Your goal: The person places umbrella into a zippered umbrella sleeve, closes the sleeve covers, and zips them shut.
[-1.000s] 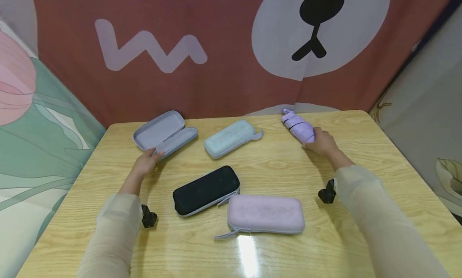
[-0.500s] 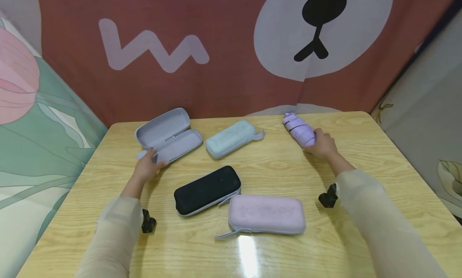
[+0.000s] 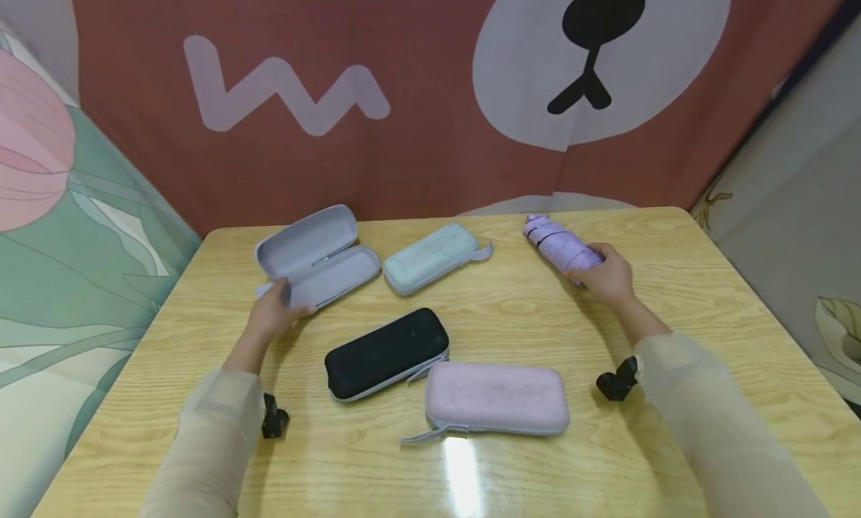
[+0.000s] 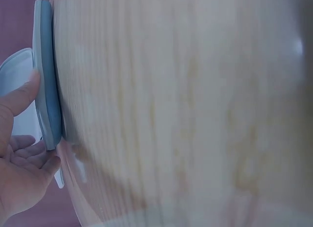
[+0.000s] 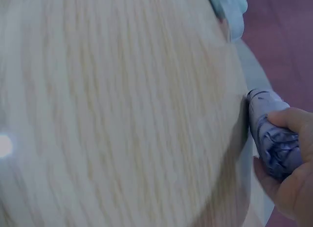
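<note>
An open grey-lilac hard case [image 3: 316, 260] lies at the table's back left with its lid raised. My left hand [image 3: 285, 301] grips its near end. In the left wrist view the thumb lies over the case [image 4: 46, 90] edge and the fingers of the left hand [image 4: 29, 148] curl at its end. A folded purple umbrella [image 3: 554, 245] lies at the back right. My right hand [image 3: 593, 265] wraps round its near end. The right wrist view shows the right hand [image 5: 286, 163] curled round the crumpled purple umbrella [image 5: 269, 129].
On the wooden table [image 3: 673, 443] lie a shut light-blue case [image 3: 430, 258] at the back middle, a black case [image 3: 385, 352] in the centre and a pink-lilac case [image 3: 496, 398] nearer me. Fabric walls close in the back and both sides.
The open case has shifted slightly right and its lid stands wider under my left hand. My right hand has closed further over the umbrella's end and turned it a little.
</note>
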### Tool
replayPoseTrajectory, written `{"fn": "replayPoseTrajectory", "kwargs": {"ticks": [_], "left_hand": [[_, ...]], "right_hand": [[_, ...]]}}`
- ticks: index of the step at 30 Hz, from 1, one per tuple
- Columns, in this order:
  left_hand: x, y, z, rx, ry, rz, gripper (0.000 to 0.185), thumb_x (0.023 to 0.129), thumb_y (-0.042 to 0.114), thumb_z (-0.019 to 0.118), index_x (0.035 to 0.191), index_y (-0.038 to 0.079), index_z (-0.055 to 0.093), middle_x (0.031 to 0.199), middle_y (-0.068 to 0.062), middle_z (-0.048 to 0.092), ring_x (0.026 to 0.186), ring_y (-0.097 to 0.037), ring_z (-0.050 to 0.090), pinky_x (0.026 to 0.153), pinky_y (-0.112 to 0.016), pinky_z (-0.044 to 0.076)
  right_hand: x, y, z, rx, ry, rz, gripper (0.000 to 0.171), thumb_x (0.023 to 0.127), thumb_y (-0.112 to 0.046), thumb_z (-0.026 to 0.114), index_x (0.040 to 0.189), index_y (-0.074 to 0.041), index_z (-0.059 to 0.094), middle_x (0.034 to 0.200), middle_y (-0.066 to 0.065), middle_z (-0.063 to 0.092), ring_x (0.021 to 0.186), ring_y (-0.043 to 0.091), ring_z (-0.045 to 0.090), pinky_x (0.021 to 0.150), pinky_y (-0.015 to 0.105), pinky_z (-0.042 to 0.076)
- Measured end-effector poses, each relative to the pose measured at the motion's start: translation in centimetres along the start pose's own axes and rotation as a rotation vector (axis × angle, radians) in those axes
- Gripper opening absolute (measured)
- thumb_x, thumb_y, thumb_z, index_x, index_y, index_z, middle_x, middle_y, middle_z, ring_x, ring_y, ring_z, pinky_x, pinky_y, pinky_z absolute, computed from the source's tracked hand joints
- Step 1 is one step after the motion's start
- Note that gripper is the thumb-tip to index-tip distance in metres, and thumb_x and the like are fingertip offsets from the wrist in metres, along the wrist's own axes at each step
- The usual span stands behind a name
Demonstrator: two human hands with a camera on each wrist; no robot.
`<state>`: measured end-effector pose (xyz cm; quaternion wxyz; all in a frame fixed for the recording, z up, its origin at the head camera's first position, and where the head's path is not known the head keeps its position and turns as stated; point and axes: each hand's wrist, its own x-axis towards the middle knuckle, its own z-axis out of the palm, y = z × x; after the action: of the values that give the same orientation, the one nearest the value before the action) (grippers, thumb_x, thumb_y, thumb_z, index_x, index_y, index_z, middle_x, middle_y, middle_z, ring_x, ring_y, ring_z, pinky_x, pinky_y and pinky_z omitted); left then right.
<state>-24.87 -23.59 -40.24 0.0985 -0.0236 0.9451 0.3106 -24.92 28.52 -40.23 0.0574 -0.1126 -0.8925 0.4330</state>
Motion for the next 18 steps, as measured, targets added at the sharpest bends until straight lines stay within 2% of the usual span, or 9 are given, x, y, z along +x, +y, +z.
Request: {"fn": "replayPoseTrajectory", "kwargs": {"ticks": [6,13,18], "left_hand": [[-0.3,0.1,0.0,-0.029,-0.005,-0.014,0.094,0.075,0.034,0.066,0.135,-0.007,0.006,0.136,-0.029,0.011,0.122,-0.044,0.012,0.096,-0.051,0.017],[-0.8,0.3,0.0,-0.026,-0.002,-0.013,0.094,0.074,0.033,0.067,0.135,-0.007,0.007,0.135,-0.03,0.013,0.121,-0.045,0.014,0.096,-0.052,0.019],[-1.0,0.3,0.0,-0.005,0.004,-0.002,0.093,0.074,0.033,0.067,0.135,-0.008,0.01,0.134,-0.031,0.015,0.121,-0.045,0.015,0.095,-0.051,0.02]], "right_hand": [[-0.2,-1.4,0.3,0.131,0.108,-0.005,0.063,0.068,-0.003,0.066,0.125,0.001,0.041,0.121,0.022,0.043,0.107,0.033,0.041,0.087,0.042,0.037],[-0.9,-3.1,0.9,0.233,0.144,0.009,0.058,0.067,0.002,0.067,0.119,0.003,0.041,0.114,0.017,0.046,0.1,0.024,0.045,0.083,0.03,0.042],[-1.4,-4.5,1.3,0.305,0.126,-0.018,0.055,0.065,0.006,0.067,0.115,0.004,0.043,0.109,0.013,0.046,0.093,0.017,0.045,0.076,0.021,0.043]]}}
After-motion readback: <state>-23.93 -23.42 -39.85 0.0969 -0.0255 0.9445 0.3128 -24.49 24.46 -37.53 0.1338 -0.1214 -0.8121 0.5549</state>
